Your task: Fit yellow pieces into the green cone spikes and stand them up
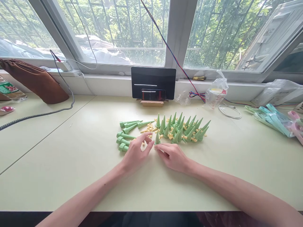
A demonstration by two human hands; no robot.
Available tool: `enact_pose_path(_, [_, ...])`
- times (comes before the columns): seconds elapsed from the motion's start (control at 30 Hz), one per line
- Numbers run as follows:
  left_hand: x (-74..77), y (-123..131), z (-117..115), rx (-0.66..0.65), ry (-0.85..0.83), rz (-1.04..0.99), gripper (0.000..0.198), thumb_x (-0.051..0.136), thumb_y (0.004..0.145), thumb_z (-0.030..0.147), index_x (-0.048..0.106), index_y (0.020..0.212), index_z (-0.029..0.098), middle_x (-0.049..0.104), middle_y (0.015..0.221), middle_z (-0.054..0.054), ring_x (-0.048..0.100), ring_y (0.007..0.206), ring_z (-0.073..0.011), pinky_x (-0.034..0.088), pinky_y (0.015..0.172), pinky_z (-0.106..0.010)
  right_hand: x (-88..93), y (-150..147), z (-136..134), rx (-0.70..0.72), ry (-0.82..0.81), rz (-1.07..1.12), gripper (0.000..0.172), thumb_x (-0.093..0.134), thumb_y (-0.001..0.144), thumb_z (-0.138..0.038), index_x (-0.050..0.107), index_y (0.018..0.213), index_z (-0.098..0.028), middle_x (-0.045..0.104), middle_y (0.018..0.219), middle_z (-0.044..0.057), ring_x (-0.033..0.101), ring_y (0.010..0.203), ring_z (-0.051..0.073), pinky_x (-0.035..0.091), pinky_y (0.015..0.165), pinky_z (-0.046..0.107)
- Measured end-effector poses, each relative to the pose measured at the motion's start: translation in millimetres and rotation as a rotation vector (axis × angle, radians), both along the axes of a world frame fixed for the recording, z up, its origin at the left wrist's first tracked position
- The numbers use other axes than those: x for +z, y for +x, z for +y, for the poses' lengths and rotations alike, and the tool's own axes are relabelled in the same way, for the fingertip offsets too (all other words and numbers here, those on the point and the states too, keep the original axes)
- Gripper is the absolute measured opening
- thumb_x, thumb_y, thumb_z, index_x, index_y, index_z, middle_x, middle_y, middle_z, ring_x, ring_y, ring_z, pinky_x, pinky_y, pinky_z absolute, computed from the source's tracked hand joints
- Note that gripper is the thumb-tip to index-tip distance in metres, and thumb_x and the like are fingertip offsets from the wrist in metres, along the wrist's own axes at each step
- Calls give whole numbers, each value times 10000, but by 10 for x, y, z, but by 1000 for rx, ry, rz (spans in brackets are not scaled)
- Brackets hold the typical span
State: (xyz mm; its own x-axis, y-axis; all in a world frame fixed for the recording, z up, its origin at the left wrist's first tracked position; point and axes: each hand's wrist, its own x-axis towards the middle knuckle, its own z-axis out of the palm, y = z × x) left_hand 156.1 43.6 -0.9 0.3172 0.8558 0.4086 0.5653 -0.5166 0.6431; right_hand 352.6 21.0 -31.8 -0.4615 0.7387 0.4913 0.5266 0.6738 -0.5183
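A green plastic cone-shaped spike stands point-up between my hands. The fingers of my right hand are closed at its base, where a bit of yellow shows; the exact grip is partly hidden. My left hand is just left of that spike, thumb and fingers curved but apart, with nothing visible between them. Small yellow valve pieces lie loose just beyond the left fingers. Several green spikes lie on their sides to the left, partly behind the left hand. More upright spikes fitted with yellow valves crowd together at the right.
Behind the spikes, a dark tablet and a phone lean on a small cardboard stand. A brown drawstring bag and grey cable are left on the pale table. Wrapped coloured handles lie far right.
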Motion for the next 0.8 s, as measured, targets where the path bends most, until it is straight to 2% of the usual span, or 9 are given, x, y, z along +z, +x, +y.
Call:
enact_pose_path(0.1, [21, -50, 60, 50, 83, -11, 235, 567, 936, 255, 595, 1163, 205, 709, 838, -6, 681, 788, -173, 513, 605, -247, -11, -1, -4, -11, -16, 16, 223, 468, 952, -84, 651, 1018, -192, 687, 842, 40, 589, 648, 143, 404, 590, 246])
enact_pose_path(0.2, [24, -115, 141, 102, 179, 34, 177, 539, 925, 194, 625, 1078, 196, 719, 904, -27, 690, 853, -190, 550, 751, -301, -13, -1, -8, -29, -25, 40, 228, 476, 942, -73, 649, 1031, -191, 709, 908, 58, 631, 700, 160, 448, 620, 256])
enact_pose_path(0.3, [21, -170, 202, 140, 229, 76, 139, 524, 910, 169, 641, 979, 191, 721, 977, -51, 682, 924, -217, 550, 811, -341, -14, -6, -4, -43, -26, 54, 233, 477, 935, -63, 649, 1028, -191, 714, 942, 69, 660, 759, 179, 483, 653, 269])
enact_pose_path(0.53, [51, -241, 255, 157, 218, 188, 146, 536, 850, 135, 637, 936, 196, 710, 941, -55, 642, 949, -253, 519, 862, -406, -4, -10, 4, -39, -21, 62, 243, 480, 938, -70, 645, 1061, -201, 722, 988, 72, 680, 790, 182, 523, 682, 282])
enact_pose_path(0.67, [86, -271, 270, 155, 181, 284, 188, 542, 784, 102, 636, 917, 196, 703, 948, -61, 609, 963, -270, 500, 866, -419, 0, -6, 2, 23, -22, 48, 266, 478, 949, -86, 640, 1117, -212, 724, 1114, 80, 706, 915, 198, 551, 736, 292])
enact_pose_path(0.8, [85, -301, 285, 184, 149, 358, 230, 513, 740, 59, 625, 891, 192, 701, 915, -65, 604, 937, -274, 492, 853, -414, -10, -9, 7, -9, -40, 39, 304, 487, 927, -71, 635, 1157, -207, 713, 1170, 88, 706, 986, 217, 566, 794, 318])
